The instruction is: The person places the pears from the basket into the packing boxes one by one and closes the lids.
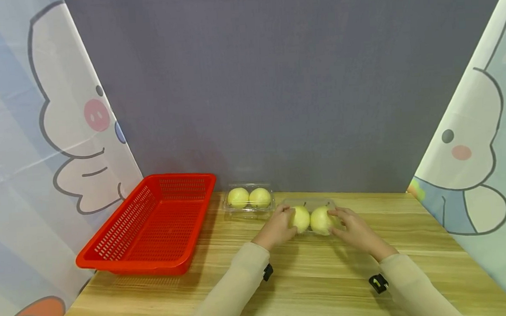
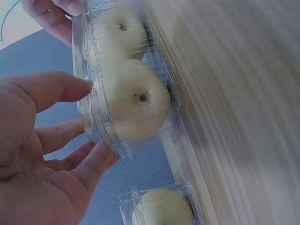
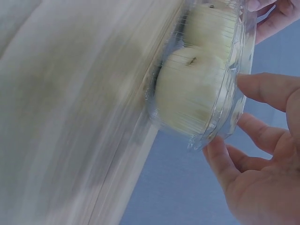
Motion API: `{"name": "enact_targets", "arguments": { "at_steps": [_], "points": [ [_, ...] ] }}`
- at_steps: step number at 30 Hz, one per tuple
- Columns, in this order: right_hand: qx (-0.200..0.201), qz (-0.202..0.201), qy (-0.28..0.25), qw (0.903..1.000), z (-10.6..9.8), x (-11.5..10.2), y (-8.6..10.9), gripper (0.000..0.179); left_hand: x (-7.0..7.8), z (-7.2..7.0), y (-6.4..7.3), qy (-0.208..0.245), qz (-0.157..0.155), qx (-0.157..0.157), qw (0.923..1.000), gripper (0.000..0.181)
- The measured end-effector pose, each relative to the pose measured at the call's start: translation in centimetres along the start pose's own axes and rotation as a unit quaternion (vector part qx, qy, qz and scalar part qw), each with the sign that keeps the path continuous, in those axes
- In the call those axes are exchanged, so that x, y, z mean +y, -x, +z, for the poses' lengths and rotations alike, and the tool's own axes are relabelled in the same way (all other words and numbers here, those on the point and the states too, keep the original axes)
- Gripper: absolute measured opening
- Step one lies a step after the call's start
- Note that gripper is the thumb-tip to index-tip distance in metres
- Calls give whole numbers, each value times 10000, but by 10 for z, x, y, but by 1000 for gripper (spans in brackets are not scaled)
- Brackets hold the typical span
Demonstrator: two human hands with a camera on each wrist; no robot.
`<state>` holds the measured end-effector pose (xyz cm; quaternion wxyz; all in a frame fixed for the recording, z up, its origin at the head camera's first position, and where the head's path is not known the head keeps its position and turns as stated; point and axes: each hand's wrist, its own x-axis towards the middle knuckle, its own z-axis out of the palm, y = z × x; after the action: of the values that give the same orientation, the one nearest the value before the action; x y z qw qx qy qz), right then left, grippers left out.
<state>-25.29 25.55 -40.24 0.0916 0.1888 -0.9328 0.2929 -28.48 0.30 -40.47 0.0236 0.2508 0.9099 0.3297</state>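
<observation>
A clear plastic clamshell box (image 2: 110, 93) with two round, pale yellow fruits inside is between my hands; thin stems show in the head view. My left hand (image 1: 279, 227) grips its left end, thumb and fingers at the rim, as the left wrist view shows. At the opposite end, my right hand (image 3: 262, 154) pinches the box's rim the same way. The box's underside is close to the wooden table (image 1: 319, 274). Left of it and farther back, a second clear clamshell box (image 1: 249, 207) holds two similar yellow fruits.
A red perforated plastic basket (image 1: 155, 265) stands at the left of the table, its bare inside showing. Behind the table rises a dark grey panel (image 1: 249, 91). Cartoon-printed curtains hang on the left (image 1: 16, 156) and right (image 1: 476, 156).
</observation>
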Motion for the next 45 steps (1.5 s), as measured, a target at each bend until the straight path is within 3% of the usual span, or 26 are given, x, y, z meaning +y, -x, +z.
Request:
{"name": "enact_targets", "arguments": {
  "at_steps": [14, 24, 45],
  "points": [
    [-151, 156, -117, 9997, -1, 4, -10, 50, 3, 2, -7, -269, -3, 159, 9995, 53],
    [-101, 199, -95, 9997, 3, 14, -22, 49, 1, 10, -20, -583, -75, 416, 9974, 48],
    [-54, 327, -180, 9993, 6, 25, -43, 50, -1, 13, -44, -668, -296, 469, 9962, 51]
  ]
}}
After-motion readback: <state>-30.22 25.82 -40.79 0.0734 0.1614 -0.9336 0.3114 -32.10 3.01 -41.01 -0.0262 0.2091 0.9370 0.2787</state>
